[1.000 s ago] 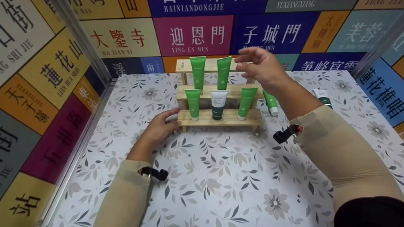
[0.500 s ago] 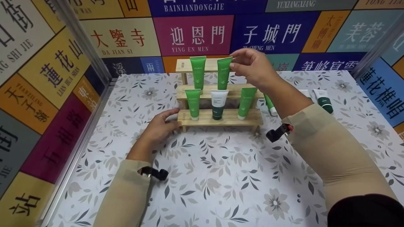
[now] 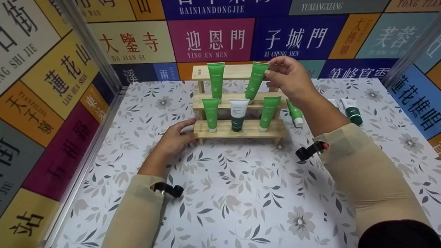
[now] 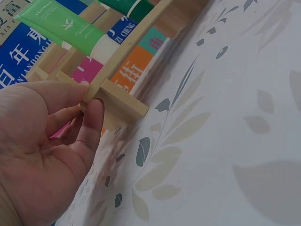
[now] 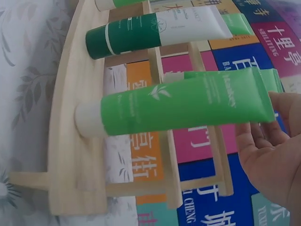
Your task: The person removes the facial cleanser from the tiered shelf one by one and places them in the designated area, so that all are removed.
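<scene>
A three-step wooden display stand point(image 3: 224, 134) stands on the table. My left hand point(image 3: 172, 141) pinches the left end of its bottom step; in the left wrist view, thumb and fingers close on the wooden edge point(image 4: 124, 100). On the middle step, my right hand point(image 3: 291, 79) pinches the flat top of a green squeeze tube point(image 3: 255, 82), which leans to the right. Left of it another green tube point(image 3: 216, 81) stands upright. Along the bottom step are a green tube point(image 3: 211, 115), a white and dark green tube point(image 3: 237, 115) and a tilted green tube point(image 3: 269, 113).
Right of the stand a green tube point(image 3: 295, 113) lies on the flowered tabletop point(image 3: 234, 193). Further right lies a white and dark green tube point(image 3: 352, 111), and a white tube point(image 3: 332, 102) is mostly hidden by my right forearm. Printed panels point(image 3: 210, 39) border the table.
My right hand came left to the second green tube on the middle step, took its top and shifted it to the right, tilting it more. My left hand has stayed in place.
</scene>
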A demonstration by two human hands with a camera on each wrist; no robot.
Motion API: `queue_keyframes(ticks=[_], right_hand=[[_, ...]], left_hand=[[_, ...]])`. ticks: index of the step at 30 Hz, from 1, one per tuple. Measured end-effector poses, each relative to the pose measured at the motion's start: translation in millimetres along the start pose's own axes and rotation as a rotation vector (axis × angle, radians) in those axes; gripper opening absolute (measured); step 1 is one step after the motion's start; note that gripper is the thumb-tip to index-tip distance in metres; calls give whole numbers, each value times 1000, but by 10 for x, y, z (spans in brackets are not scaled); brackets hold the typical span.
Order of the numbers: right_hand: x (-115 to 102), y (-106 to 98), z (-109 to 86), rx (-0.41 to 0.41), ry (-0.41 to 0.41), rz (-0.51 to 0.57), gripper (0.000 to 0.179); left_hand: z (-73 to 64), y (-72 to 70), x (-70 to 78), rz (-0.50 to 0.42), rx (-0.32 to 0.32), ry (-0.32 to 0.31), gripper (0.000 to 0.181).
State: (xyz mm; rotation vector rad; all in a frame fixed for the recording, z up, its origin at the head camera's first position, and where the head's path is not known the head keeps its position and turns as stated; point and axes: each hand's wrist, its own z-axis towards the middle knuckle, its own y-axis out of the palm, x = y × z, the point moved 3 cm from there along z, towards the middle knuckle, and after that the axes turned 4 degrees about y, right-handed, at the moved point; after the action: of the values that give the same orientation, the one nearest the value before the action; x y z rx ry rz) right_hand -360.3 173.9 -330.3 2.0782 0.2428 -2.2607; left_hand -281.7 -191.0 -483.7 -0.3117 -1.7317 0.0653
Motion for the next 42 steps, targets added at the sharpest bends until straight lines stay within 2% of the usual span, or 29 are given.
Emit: queue_keyframes(ticks=[8, 18, 25, 31, 42], right_hand=[[165, -271, -131, 105, -90, 260, 24], [316, -588, -366, 227, -183, 449, 30], [366, -728, -497, 288, -164, 468, 31], [436, -825, -549, 281, -169, 458, 35], [776, -1006, -698, 286, -144, 430, 33]], left_hand=[[1, -6, -10, -22, 2, 0, 61], [10, -12, 17, -16, -12, 38, 63], [19, -4, -9, -39, -12, 33, 62], [-7, 4, -10, -59, -13, 37, 64], [-12, 6, -3, -71, -12, 3, 62]])
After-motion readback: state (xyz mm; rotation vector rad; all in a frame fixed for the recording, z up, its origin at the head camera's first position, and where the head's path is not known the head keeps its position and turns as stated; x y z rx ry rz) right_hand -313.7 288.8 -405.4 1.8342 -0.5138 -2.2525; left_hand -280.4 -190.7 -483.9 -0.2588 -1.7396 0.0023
